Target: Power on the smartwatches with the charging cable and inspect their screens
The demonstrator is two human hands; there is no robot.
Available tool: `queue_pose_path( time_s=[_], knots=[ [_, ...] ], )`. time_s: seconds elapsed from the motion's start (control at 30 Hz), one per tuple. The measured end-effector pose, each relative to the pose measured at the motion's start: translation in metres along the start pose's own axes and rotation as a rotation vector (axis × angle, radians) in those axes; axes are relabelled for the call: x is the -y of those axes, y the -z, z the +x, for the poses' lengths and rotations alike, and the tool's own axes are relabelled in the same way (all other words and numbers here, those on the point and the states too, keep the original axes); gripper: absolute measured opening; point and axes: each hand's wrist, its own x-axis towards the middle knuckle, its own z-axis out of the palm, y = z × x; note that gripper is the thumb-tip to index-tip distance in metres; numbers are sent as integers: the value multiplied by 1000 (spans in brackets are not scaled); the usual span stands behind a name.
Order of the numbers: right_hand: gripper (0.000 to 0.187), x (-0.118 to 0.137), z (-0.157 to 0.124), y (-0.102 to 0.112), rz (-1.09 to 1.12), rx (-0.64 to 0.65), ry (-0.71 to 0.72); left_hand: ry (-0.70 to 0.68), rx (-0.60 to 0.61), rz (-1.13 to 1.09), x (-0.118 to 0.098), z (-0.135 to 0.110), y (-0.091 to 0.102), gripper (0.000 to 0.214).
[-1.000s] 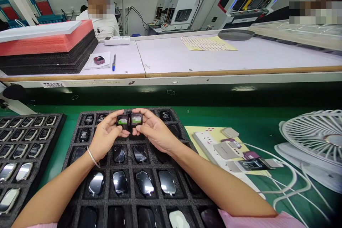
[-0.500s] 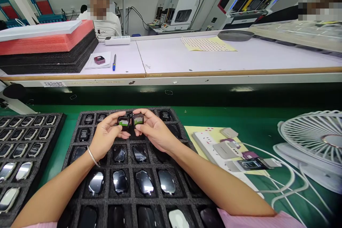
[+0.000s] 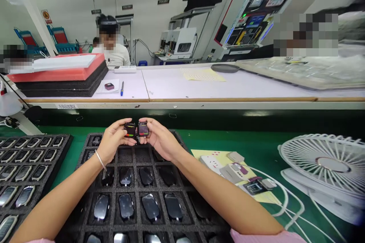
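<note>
My left hand (image 3: 113,142) pinches a small dark smartwatch body (image 3: 130,131) between thumb and fingers. Its screen is lit, with a green and red strip near the bottom. A second smartwatch body (image 3: 143,130) is gripped by my right hand (image 3: 162,140), its screen also lit with coloured marks too small to read. The two watches are side by side, facing me, with a narrow gap between them. Below both hands lies a black foam tray (image 3: 139,189) with a grid of pockets. Many pockets hold dark glossy watch bodies (image 3: 126,205); two just beneath my hands look vacant.
Another foam tray (image 3: 61,161) of watches lies at left. To the right are a power strip (image 3: 211,163) with chargers, white cables (image 3: 298,209) and a white fan (image 3: 327,163). A raised white shelf (image 3: 171,87) crosses behind, with stacked foam (image 3: 57,87). A person (image 3: 116,57) sits beyond.
My view has tilted upward, so more of the room shows. Both watches are still held; their screens have changed from a green-and-pale display to darker ones with coloured strips.
</note>
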Motion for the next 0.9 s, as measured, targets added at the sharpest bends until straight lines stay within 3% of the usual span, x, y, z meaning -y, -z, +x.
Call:
queue_pose_path(
  time_s=[0.23,0.37,0.6,0.9],
  knots=[
    [25,79,56,-15,-124,78,248,-244,95,2,-78,49,-18,48],
    [26,117,77,-24,-167,144,354,-395,122,-2,-106,66,-28,53],
    [49,149,79,-31,-290,226,481,-564,113,58,-125,69,-39,64],
    [53,159,65,-38,-345,236,531,-666,115,100,-134,64,-47,65]
  ],
)
